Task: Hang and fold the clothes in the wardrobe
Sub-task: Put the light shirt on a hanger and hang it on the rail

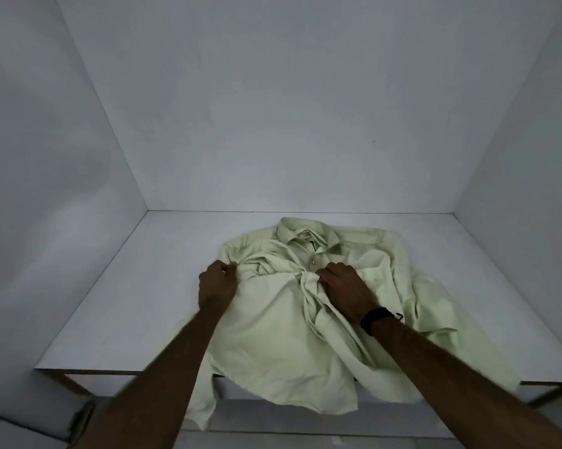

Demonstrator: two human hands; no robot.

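On the white laminate wardrobe shelf (pixel 117 303), toward its front edge and nearer the right side wall than the left, we find a pale green button-up cotton shirt (pixel 273 325). Collar points to the back wall; the lower half hangs over the front edge, one sleeve dangling at front left, more cloth trailing at front right. Fabric heavily rumpled, bunched around the button placket.

Left hand (pixel 217 286): fingers curled, pinching the shirt at its left shoulder or side seam. Right hand (pixel 346 288): knuckles up, fingers tucked into the bunched placket just below the top visible button, gripping cloth. A black wristband (pixel 375 320) sits on the right wrist. Both forearms reach in from the front edge.

We judge the step as spreading or squaring the shirt before a fold; no fold is yet made.

Risks, as we read them:
- Much of the shirt hangs off the front edge. If both hands let go together, that weight could drag the rest off the shelf.
- Pulling outward from the bunched placket may set the creases deeper rather than flatten them.
- The trailing sleeves lie uneven; folding over them as they are would give a lopsided bundle.
- Shelf surface looks smooth, so cloth may slide when tugged.
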